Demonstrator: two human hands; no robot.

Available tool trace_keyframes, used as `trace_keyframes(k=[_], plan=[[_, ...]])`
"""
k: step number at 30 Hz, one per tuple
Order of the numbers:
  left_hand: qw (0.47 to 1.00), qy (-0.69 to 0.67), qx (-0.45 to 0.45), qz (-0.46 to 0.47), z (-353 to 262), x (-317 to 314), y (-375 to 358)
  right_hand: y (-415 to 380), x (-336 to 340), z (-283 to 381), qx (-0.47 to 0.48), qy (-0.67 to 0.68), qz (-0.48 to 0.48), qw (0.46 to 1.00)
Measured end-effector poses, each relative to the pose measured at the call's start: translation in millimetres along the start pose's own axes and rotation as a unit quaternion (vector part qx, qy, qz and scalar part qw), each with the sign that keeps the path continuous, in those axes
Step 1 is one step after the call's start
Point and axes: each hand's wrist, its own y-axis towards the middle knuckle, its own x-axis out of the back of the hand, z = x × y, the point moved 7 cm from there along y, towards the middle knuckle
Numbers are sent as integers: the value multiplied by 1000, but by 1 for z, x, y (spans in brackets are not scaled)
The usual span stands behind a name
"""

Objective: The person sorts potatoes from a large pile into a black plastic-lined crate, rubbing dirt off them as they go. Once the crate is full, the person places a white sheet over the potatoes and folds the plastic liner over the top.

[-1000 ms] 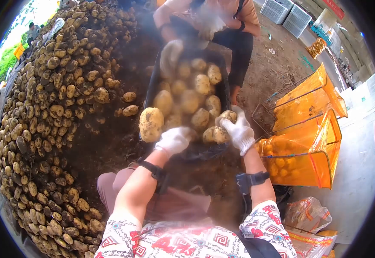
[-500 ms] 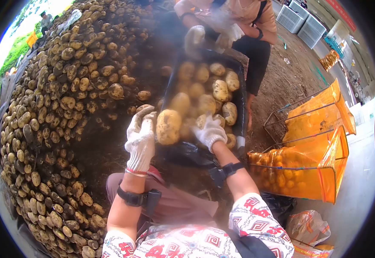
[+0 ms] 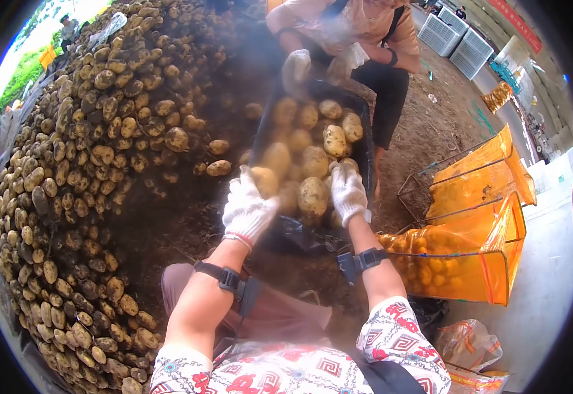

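A black crate (image 3: 368,146) full of pale, soil-specked potatoes (image 3: 315,161) sits in front of me. My left hand (image 3: 248,205), in a white knit glove, is at its near left corner, fingers and thumb around a potato (image 3: 265,182). On the right side of the crate, my gloved right hand (image 3: 348,192) has its fingers curled over a potato that is mostly hidden by the glove. Between my hands lies a large potato (image 3: 313,196). Haze blurs the crate's left half.
A big heap of potatoes (image 3: 103,154) rises on the left. Across the crate crouches a co-worker (image 3: 365,39) with two gloved hands near its far edge. Orange mesh bags (image 3: 457,240) on wire frames stand at right, with white plastic crates (image 3: 471,51) farther back.
My left hand has moved right and forward to the crate with its potato. My right hand has shifted right and its fingers have curled. The large potato now shows between them.
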Motion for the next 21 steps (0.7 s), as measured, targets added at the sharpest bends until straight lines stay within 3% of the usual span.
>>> trace_keyframes(k=[2,3,4,5,9,14,16,19,21], plan=[[999,41,5,14,-4,-2,2,-11,37,43,-48,15,-39,998],[999,49,1,7,-6,-4,2,-16,20,49,-11,-6,-22,1000],[998,57,-3,-1,-7,-4,2,-23,7,70,-3,-49,80,996],[998,65,-7,-10,-9,-4,3,-30,-6,78,26,-57,72,995],[998,67,-18,7,-9,-5,7,-35,-26,68,99,-48,88,990],[999,12,18,30,-1,0,6,-36,-12,68,57,13,152,987],[997,-61,50,27,1,9,5,-32,-9,72,67,6,148,987],[984,-154,95,6,17,14,2,-51,34,102,160,-95,-28,982],[972,-189,143,8,17,23,-17,-63,32,110,120,196,4,973]])
